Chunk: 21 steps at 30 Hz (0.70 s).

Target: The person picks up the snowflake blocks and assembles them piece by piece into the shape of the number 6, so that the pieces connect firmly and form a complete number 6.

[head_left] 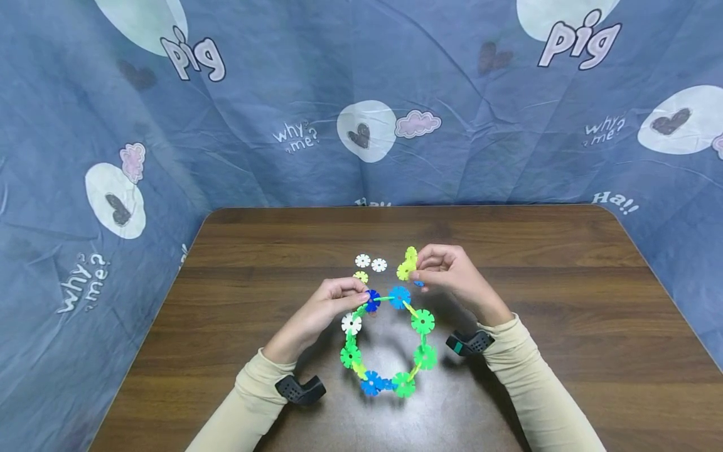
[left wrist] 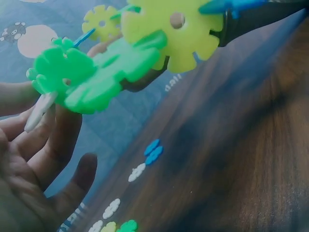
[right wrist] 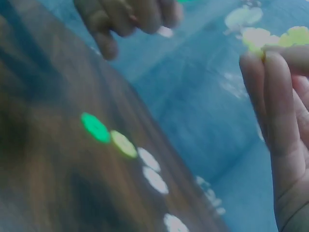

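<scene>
A ring of interlocked notched flower discs in green, blue, white and yellow hangs over the table. My left hand [head_left: 333,302] pinches it at its far left, by a dark blue disc [head_left: 372,301]. In the left wrist view, green discs [left wrist: 104,79] and a yellow disc [left wrist: 193,29] of the ring pass in front of that hand. To the right of the ring's far side, my right hand [head_left: 446,273] pinches joined yellow discs [head_left: 405,270] between thumb and fingers. The right wrist view shows these yellow discs [right wrist: 258,38] at the fingertips, apart from the ring.
Loose discs lie on the brown table [head_left: 271,238] beyond the ring: white discs [head_left: 363,260], a yellow disc [head_left: 361,276], a green disc [right wrist: 95,127] and blue discs [left wrist: 153,152]. A blue printed cloth [head_left: 316,176] hangs behind the table's far edge.
</scene>
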Available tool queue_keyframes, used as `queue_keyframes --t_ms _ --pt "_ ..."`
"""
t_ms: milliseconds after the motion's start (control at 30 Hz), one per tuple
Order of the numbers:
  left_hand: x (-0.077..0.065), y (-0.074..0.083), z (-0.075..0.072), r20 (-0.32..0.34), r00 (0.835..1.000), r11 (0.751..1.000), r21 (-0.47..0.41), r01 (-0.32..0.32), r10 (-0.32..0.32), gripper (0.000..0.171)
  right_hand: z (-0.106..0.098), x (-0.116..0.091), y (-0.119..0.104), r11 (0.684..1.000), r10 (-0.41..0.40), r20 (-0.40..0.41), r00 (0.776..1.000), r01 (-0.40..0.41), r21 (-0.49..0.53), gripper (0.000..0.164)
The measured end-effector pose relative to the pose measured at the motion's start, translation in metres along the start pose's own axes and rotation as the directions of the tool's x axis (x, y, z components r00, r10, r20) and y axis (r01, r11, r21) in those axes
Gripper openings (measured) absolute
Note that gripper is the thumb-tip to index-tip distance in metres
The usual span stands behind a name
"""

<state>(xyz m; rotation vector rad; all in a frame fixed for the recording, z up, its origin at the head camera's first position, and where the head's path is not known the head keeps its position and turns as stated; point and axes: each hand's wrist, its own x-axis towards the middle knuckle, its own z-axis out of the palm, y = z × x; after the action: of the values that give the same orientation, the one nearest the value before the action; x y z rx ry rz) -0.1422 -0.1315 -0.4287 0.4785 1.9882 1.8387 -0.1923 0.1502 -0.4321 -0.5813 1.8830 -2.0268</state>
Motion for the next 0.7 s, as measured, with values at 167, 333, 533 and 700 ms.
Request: queue_keyframes --t_ms 167,333,533,700 --pt "-0.002 0.002 0.002 0.055 0.998 1.000 -0.002 0.006 -0.006 0.025 0.019 0.000 0.004 1.000 0.010 0.087 0.996 -0.012 0.024 0.013" --pt "-0.001 0.003 0.003 0.075 0.997 1.000 -0.014 0.016 -0.014 0.024 0.027 0.000 0.007 0.999 -0.036 0.103 0.994 0.038 -0.014 0.012" --pt "-0.001 0.000 0.004 0.080 0.997 1.000 -0.030 0.010 -0.007 0.016 0.032 0.001 0.010 0.993 -0.114 0.132 0.985 0.110 0.040 0.015" --pt "-0.002 0.000 0.004 0.068 0.998 1.000 -0.019 0.011 -0.010 0.020 0.032 0.001 0.012 0.986 -0.167 0.138 0.976 0.164 0.034 0.013"
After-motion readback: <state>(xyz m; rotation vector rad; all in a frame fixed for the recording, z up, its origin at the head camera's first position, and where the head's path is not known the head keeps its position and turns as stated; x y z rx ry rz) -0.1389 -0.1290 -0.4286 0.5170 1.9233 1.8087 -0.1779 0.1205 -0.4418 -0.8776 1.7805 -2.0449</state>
